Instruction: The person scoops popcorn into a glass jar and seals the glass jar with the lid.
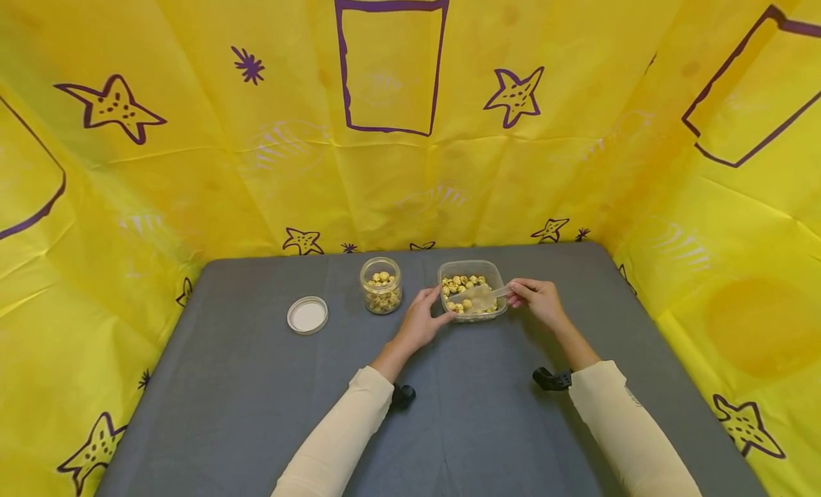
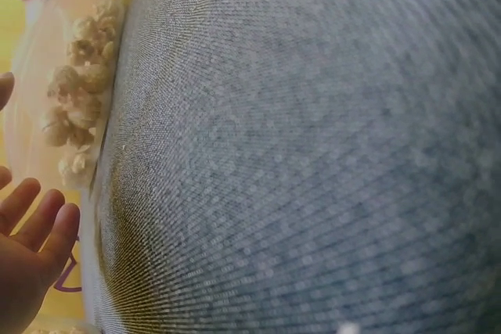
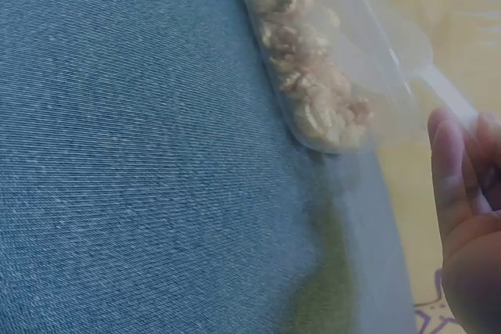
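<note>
A clear rectangular plastic container (image 1: 489, 270) holding caramel-coloured popcorn (image 1: 455, 289) sits toward the back of the table. My left hand (image 1: 420, 320) is at its left side, with thumb and fingers spread around the near left corner. The fingers (image 2: 56, 228) of that hand look fairly straight in the left wrist view. With thumb and fingertips, my right hand (image 1: 539, 301) pinches the handle of a translucent plastic scoop (image 1: 481, 296). The scoop's bowl is inside the container, over the popcorn. From the right wrist view, the white handle (image 3: 448, 93) slants over the rim.
Left of the container stands a clear round jar (image 1: 381, 297), uncapped, with popcorn in it. A round white lid (image 1: 308, 316) lies farther left on the grey-covered table (image 1: 244, 397). Yellow patterned sheeting (image 1: 410, 176) encloses the back and sides.
</note>
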Motion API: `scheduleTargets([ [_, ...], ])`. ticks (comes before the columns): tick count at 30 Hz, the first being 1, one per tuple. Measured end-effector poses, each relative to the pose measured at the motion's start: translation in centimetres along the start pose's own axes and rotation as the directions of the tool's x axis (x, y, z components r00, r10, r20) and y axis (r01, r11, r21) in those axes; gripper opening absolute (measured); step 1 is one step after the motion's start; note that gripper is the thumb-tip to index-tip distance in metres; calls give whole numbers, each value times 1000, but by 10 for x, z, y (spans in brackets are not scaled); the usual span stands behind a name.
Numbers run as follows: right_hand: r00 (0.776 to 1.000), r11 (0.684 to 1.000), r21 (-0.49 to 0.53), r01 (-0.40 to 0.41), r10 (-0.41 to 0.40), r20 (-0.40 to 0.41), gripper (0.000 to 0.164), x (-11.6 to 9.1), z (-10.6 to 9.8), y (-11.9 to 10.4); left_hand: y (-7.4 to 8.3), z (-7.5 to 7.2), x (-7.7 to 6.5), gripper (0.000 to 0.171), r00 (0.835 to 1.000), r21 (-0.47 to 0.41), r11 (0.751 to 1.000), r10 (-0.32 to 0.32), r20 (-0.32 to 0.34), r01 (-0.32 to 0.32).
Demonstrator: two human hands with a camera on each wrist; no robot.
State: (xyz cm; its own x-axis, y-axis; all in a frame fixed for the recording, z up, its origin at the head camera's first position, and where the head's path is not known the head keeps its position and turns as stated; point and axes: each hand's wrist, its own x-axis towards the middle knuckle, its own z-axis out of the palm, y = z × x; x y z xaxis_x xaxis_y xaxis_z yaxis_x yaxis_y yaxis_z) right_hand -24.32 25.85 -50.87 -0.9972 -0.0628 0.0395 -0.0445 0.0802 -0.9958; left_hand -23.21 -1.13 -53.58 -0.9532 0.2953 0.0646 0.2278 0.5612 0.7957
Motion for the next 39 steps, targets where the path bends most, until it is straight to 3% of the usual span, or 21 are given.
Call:
scheduleTargets([
  [7,1000,998,53,-24,25,-14,38,0,-5,2,-1,2,0,74,1000,6,1000,7,3,-7],
  [12,999,990,134,-37,33,29,23,1,-12,2,-1,2,0,75,1000,0,1000,8,6,-8],
  [19,993,988,114,-104,96,68,21,3,-11,-1,-1,1,0,75,1000,0,1000,-1,9,1],
  [22,978,964,161,-210,205,48,18,2,-8,-5,-1,0,1,74,1000,0,1000,0,5,0],
  [27,934,896,272,-350,356,29,26,2,-3,-13,-1,0,1,73,1000,-3,1000,2,2,-2],
  [32,916,856,345,-384,401,24,31,2,-1,-18,-2,-1,1,72,1000,-7,1000,20,-8,-20],
  [39,914,839,397,-371,405,-2,30,0,-6,-22,-2,0,0,71,1000,-12,1000,6,-19,-6],
])
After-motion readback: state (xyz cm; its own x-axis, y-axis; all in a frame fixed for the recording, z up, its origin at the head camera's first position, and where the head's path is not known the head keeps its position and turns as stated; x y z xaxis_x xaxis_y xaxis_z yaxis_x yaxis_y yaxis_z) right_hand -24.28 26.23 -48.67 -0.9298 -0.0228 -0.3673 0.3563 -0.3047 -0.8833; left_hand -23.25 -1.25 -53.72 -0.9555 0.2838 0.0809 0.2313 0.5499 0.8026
